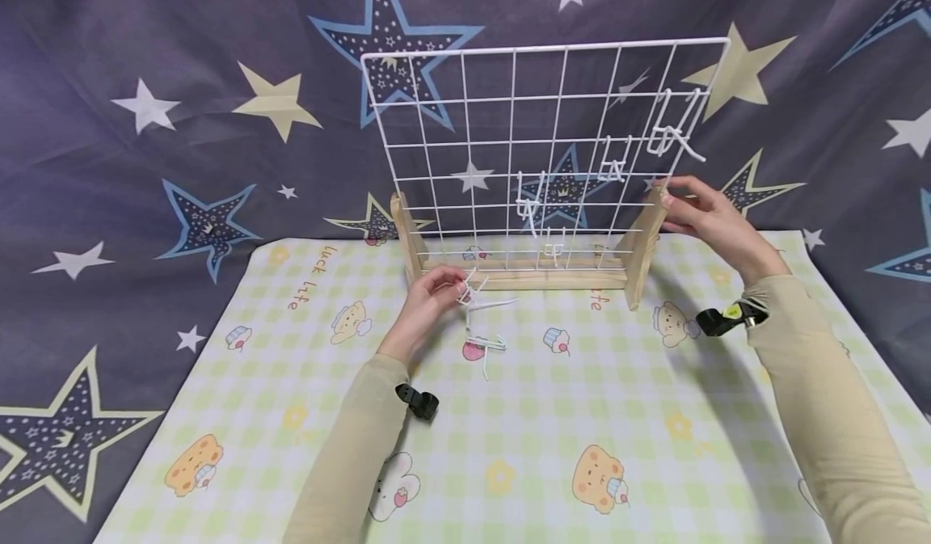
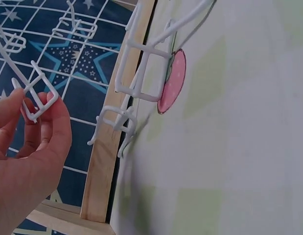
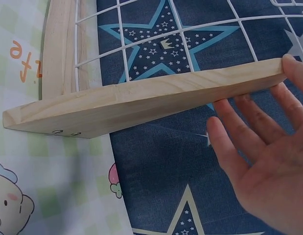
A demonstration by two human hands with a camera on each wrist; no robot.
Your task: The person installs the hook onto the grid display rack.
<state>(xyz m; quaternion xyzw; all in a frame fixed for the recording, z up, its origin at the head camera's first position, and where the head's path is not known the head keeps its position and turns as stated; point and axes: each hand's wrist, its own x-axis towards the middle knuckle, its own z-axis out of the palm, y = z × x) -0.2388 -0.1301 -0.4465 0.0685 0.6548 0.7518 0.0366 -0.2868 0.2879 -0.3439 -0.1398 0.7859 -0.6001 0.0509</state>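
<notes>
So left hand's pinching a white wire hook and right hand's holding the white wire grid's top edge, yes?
Not the top edge: the right wrist view shows the right hand holding a pale wooden side post. The left hand pinches a white wire hook.

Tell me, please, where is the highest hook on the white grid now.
In the head view, the highest hook hangs near the right edge of the white grid, above the right hand and the right wooden support.

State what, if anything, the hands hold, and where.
Left hand: a white wire hook, pinched at its rectangular frame. Right hand: a wooden side support, gripped at its upper end.
</notes>
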